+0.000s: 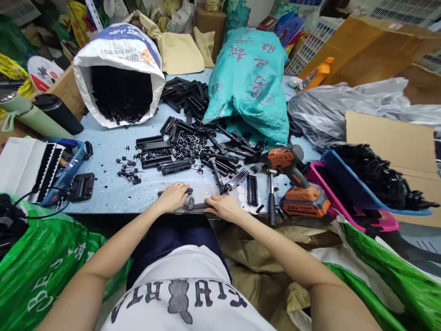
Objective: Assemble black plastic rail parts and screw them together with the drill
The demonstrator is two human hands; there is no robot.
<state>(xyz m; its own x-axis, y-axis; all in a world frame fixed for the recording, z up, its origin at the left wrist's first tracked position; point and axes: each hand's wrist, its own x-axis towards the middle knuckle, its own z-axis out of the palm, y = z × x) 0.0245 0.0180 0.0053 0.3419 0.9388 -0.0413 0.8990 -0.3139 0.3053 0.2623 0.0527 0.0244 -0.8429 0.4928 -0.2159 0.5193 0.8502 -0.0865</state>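
Note:
At the table's front edge my left hand [174, 197] is closed over a small black plastic piece [189, 191], whose ends show on both sides of the fingers. My right hand [224, 207] lies just to the right, its thumb and fingers closed on the end of a long narrow black plastic part [200, 206]. That part lies along the edge between my hands, on a flat clear plate. Just beyond my right hand is an upright black part [217, 174]. Several black slotted plastic parts [175, 166] and a heap of small black-capped pins [191, 146] lie farther back.
To the right are a hammer [272, 200], an orange cordless drill [292, 179] and a blue basket [375, 179] of black parts. A white sack [117, 46] of black pieces lies open at back left. A teal sack [248, 82] stands at the back.

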